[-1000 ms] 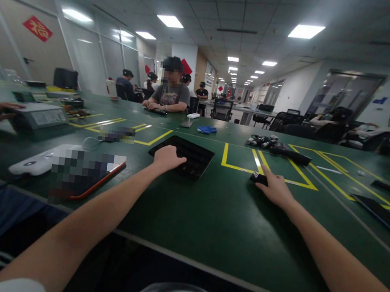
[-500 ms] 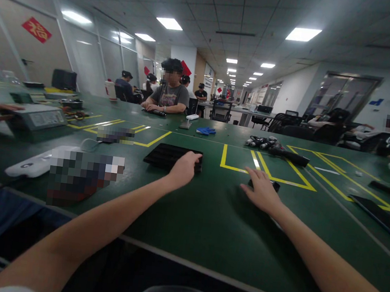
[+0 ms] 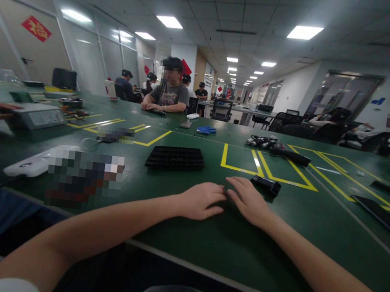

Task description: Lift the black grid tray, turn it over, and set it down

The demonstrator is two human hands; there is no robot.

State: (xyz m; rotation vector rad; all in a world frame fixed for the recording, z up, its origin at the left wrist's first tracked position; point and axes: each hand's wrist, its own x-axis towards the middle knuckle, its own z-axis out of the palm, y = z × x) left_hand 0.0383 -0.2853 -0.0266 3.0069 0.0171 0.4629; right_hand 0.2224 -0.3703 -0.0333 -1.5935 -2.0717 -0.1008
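Note:
My left hand (image 3: 204, 200) rests over the green table (image 3: 183, 239) with its fingers stretched toward the right, holding nothing. Facing it, my right hand (image 3: 250, 201) has its fingers extended and is likewise bare; the fingertips of both hands nearly meet. A flat black ridged object (image 3: 175, 158), perhaps a folded case or keyboard, lies beyond my left hand, apart from it. Just past my right hand sits a small black block-like object (image 3: 266, 185), whose kind I cannot make out.
Left of me are a white power strip (image 3: 36, 162) and a grey metal box (image 3: 38, 117) touched by another person's hand (image 3: 0, 112). Farther off lie blue gloves (image 3: 206, 130) and a bundle of black cables (image 3: 266, 143). A dark flat slab (image 3: 383, 217) is at right.
My left hand has left the black ridged object and come back to the right. My right hand has shifted left, uncovering the small black object.

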